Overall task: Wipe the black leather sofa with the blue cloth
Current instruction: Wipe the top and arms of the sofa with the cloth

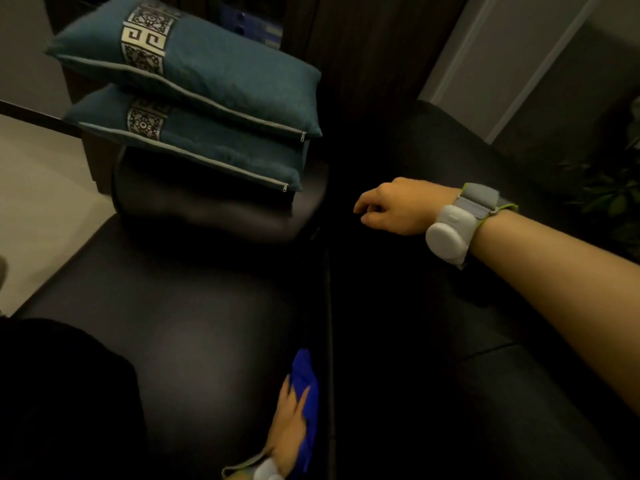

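Wiping step is in hand. L hand (289, 427) lies on the cloth (304, 403) w/ straight fingers, pressing it flat on the sofa (194, 327) seat, right at the crease where seat meets backrest, near bottom of view. R hand (391, 207) is out over the backrest, fingers loosely curled, holding nothing; contact w/ leather I cannot tell, too dark. Two pillows (194, 98) are stacked on the armrest. Next move probably: slide cloth fwd along the crease towards pillows, keeping even pressure.

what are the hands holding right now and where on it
The left hand presses the blue cloth near its lower middle, fingers laid over it. The right hand holds nothing.
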`<state>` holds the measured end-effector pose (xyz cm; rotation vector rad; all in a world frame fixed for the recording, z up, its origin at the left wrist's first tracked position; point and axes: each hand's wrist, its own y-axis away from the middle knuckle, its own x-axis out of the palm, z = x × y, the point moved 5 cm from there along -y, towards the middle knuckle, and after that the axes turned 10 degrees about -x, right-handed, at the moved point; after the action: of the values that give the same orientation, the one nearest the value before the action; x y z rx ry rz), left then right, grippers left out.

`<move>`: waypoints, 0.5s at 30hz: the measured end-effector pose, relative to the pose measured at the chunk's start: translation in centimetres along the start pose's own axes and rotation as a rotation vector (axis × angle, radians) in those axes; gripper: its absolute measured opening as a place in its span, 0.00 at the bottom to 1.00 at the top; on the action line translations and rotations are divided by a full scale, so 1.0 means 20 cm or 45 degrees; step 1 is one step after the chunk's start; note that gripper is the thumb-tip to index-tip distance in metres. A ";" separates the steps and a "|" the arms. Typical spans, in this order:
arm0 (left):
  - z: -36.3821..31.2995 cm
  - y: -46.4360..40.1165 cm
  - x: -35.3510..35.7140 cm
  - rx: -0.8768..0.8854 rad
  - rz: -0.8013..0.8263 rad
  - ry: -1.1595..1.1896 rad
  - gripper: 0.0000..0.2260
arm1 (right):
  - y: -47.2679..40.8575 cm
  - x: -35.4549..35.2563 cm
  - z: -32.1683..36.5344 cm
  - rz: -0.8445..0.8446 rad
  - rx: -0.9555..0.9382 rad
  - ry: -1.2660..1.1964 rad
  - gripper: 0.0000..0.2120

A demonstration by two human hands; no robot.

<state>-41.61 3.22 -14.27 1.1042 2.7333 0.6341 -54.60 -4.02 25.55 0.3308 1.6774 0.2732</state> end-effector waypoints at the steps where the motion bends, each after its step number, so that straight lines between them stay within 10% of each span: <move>1: -0.01 -0.01 0.00 -0.001 0.005 0.030 0.26 | 0.01 0.01 0.01 0.020 0.020 0.039 0.17; 9: -0.27 -0.06 -0.01 0.028 0.042 0.100 0.28 | 0.04 0.10 0.12 -0.012 0.237 0.069 0.15; 15: -0.18 0.06 0.00 -0.052 0.052 0.172 0.30 | -0.03 0.33 0.41 -0.807 0.450 -1.391 0.10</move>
<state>-41.86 2.79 -10.53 1.1512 2.8019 0.7940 -47.31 -2.19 18.18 0.1356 0.6586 -0.6017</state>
